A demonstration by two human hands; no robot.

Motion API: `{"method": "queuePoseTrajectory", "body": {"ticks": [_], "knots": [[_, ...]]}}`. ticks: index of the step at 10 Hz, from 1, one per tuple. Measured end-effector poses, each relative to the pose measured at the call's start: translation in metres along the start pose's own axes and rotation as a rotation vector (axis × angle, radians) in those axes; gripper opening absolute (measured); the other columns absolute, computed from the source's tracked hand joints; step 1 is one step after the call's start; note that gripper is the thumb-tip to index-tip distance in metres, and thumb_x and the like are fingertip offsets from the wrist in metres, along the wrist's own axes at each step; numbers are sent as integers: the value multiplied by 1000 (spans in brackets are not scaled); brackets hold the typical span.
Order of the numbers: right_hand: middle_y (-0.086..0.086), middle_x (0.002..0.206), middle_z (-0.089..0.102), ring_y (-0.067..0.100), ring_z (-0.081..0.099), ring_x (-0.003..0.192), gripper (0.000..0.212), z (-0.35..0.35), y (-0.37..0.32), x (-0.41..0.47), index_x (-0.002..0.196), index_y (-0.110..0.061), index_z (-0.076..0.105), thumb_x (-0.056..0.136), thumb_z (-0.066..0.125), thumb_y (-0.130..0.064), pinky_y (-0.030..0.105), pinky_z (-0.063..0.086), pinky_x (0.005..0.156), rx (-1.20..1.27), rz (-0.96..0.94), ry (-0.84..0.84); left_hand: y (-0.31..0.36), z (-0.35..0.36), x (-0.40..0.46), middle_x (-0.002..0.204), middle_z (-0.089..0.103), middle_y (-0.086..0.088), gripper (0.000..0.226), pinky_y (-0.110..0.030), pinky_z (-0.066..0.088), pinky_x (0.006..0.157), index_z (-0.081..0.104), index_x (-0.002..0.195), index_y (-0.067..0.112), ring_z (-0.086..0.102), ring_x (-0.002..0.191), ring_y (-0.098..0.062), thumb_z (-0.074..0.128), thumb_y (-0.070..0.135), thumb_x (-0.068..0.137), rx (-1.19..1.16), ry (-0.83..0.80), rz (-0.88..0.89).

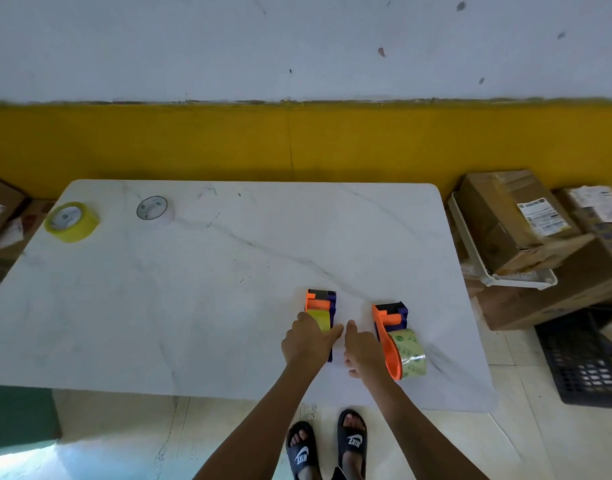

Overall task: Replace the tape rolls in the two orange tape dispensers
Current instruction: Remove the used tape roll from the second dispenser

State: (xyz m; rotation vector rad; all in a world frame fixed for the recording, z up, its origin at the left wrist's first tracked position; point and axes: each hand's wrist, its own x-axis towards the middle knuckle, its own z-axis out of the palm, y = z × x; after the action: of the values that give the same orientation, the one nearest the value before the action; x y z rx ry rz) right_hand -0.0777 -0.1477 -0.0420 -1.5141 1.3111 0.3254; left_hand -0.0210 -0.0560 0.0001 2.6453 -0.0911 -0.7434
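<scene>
Two orange and purple tape dispensers lie on the white marble table [193,289] near its front edge. The left dispenser [320,299] carries a yellow tape roll [321,318]; my left hand [306,344] lies over its rear half and grips it, thumb along its right side. The right dispenser [389,318] carries a clear roll [410,351] on its right side. My right hand [363,349] rests on the table between the two dispensers, just left of the right one's orange handle, holding nothing. Two spare rolls stand at the far left: a yellow roll [71,221] and a pale roll [153,210].
Cardboard boxes [505,220] and a white plastic tray [512,280] are stacked right of the table, with a black crate [581,362] on the floor below them. More boxes sit at the far left [3,209]. A yellow and white wall stands behind the table.
</scene>
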Motion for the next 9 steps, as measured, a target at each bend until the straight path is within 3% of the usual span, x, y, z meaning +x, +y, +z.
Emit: {"method": "queuePoseTrajectory", "body": {"ticks": [1, 2, 3, 5, 6, 7, 8, 9], "knots": [[13, 89, 67, 34, 68, 89, 45, -16, -24, -9, 90, -11, 58, 86, 38, -52, 45, 58, 81, -138, -151, 39, 4, -13, -4, 106, 65, -7, 89, -36, 49, 79, 46, 113, 8, 65, 99, -27, 50, 85, 67, 30, 10, -9], [18, 109, 68, 35, 65, 102, 27, -31, -50, -19, 104, -7, 59, 91, 48, -28, 43, 55, 89, -373, -284, 28, 16, -34, -7, 113, 61, -9, 77, -44, 47, 92, 47, 115, 9, 60, 104, -29, 44, 76, 77, -45, 103, 50], [18, 103, 71, 36, 67, 99, 19, -56, -75, -38, 73, -24, 57, 85, 47, -36, 49, 54, 91, -146, -292, -3, 38, -61, -7, 120, 58, -14, 58, -42, 48, 90, 47, 120, 4, 58, 108, -31, 40, 55, 93, -130, 141, 188], [12, 80, 63, 34, 65, 82, 19, -105, -87, -60, 72, -16, 59, 83, 47, -26, 44, 55, 82, -8, -404, 117, 85, -85, -7, 124, 62, -19, 46, -38, 46, 98, 52, 126, 4, 57, 117, -35, 45, 37, 95, -291, 100, 329], [17, 81, 67, 40, 66, 95, 23, -117, -67, -57, 64, -11, 61, 84, 51, -18, 37, 50, 87, -37, -382, 206, 91, -61, -15, 115, 65, -19, 35, -30, 44, 87, 61, 110, 4, 60, 109, -34, 49, 31, 92, -392, 54, 288], [23, 103, 70, 39, 62, 103, 24, -126, -39, -55, 91, 4, 67, 87, 49, -12, 32, 45, 82, -98, -370, 275, 87, -23, -25, 96, 68, -21, 27, -30, 46, 77, 61, 81, 2, 65, 95, -33, 49, 25, 87, -452, -61, 229], [16, 107, 69, 33, 62, 92, 25, -128, -8, -47, 98, -1, 65, 88, 47, -14, 25, 40, 70, -107, -320, 282, 77, 25, -27, 90, 62, -33, 22, -48, 53, 82, 42, 61, 7, 66, 93, -44, 44, 26, 73, -524, -194, 143], [15, 107, 67, 28, 57, 87, 26, -126, 14, -39, 103, 0, 62, 88, 48, -16, 31, 46, 72, -117, -266, 237, 71, 53, -42, 85, 63, -20, 20, -39, 50, 69, 50, 67, 8, 63, 81, -35, 43, 23, 79, -497, -274, 57]]}}
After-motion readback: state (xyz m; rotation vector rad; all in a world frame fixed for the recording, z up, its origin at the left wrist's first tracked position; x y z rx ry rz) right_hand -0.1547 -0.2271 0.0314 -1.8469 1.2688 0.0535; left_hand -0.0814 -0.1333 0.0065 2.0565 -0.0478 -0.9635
